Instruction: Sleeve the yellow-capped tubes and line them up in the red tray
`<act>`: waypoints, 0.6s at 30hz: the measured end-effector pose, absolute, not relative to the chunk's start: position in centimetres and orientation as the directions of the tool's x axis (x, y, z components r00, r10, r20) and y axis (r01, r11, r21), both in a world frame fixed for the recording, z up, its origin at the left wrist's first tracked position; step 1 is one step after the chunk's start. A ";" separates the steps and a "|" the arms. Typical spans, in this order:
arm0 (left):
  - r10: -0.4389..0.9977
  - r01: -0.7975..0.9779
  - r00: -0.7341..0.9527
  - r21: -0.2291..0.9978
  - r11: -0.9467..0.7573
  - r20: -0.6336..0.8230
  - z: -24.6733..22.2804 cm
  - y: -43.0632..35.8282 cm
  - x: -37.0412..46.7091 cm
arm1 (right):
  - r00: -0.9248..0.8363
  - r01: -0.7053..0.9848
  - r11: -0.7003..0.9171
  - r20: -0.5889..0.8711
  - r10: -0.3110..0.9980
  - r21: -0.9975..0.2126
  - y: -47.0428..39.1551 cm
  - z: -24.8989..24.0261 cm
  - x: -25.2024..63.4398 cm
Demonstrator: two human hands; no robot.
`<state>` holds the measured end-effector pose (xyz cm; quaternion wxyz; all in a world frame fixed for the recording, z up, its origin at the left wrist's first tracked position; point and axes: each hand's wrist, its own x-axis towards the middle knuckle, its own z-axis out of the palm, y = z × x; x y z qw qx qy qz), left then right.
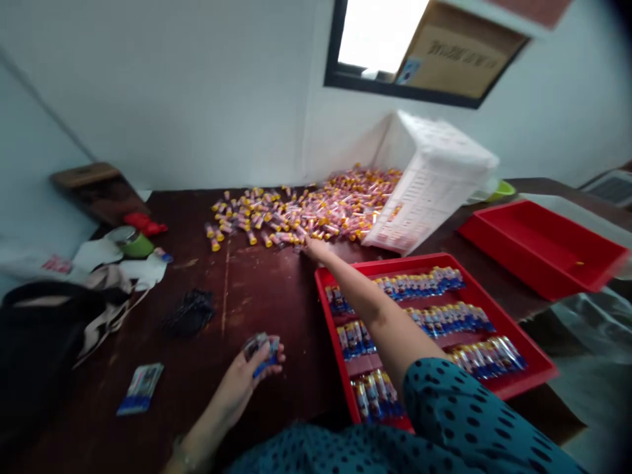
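Well left of the red tray [540, 368], a stack of flat packets [141, 390] lies on the counter [266, 289]; nearer that tray, my left hand [244, 376] has its fingers closed around more packets; by the tray's far left corner, my right hand [316, 251] is at the yellow-capped tubes [326, 210], whether gripping I cannot tell; inside the tray lie rows of wrapped tubes [451, 320]

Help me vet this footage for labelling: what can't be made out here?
Head view:
Right hand at the pile: blurred; its grip is unclear.
Red tray: contents partly hidden behind the right forearm.
Print on packets in the left hand: blurred, partly covered by fingers.
Black bag: cut off by left edge.
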<state>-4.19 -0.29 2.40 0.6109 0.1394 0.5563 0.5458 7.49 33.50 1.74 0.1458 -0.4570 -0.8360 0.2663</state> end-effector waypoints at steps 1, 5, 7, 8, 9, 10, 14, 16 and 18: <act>0.816 -0.518 -0.220 0.773 0.367 -0.535 2.5 -0.3 -4.9 | -0.570 0.666 0.459 -0.004 0.822 -0.588 33.0 1.8 7.4; 0.804 -0.505 -0.341 0.816 0.280 -0.487 2.0 -0.4 -6.4 | -0.716 0.517 0.548 0.018 0.698 -0.658 28.3 2.5 8.0; 0.789 -0.509 -0.390 0.826 0.244 -0.474 1.6 -0.1 -6.0 | -0.827 0.326 0.621 0.103 0.553 -0.713 24.2 3.2 8.8; 0.788 -0.510 -0.404 0.830 0.228 -0.465 1.5 0.0 -5.6 | -0.869 0.213 0.644 0.159 0.469 -0.735 21.8 3.6 9.3; 0.791 -0.509 -0.409 0.833 0.215 -0.454 1.5 0.1 -5.1 | -0.893 0.126 0.651 0.201 0.403 -0.748 19.4 4.0 9.8; 0.799 -0.507 -0.410 0.838 0.201 -0.440 1.5 0.2 -4.5 | -0.905 0.078 0.652 0.221 0.364 -0.754 17.2 4.3 10.2; 0.857 -0.470 -0.345 0.861 0.196 -0.383 1.7 -0.2 -3.1 | -0.899 0.098 0.649 0.213 0.383 -0.755 11.6 4.8 11.5; 0.892 -0.379 -0.273 0.892 0.245 -0.361 1.6 -0.6 -3.0 | -0.895 0.118 0.646 0.201 0.399 -0.754 10.9 4.8 12.1; 0.921 -0.248 -0.218 0.931 0.269 -0.324 1.4 -1.1 -3.2 | -0.897 0.130 0.632 0.181 0.404 -0.764 10.8 4.8 12.8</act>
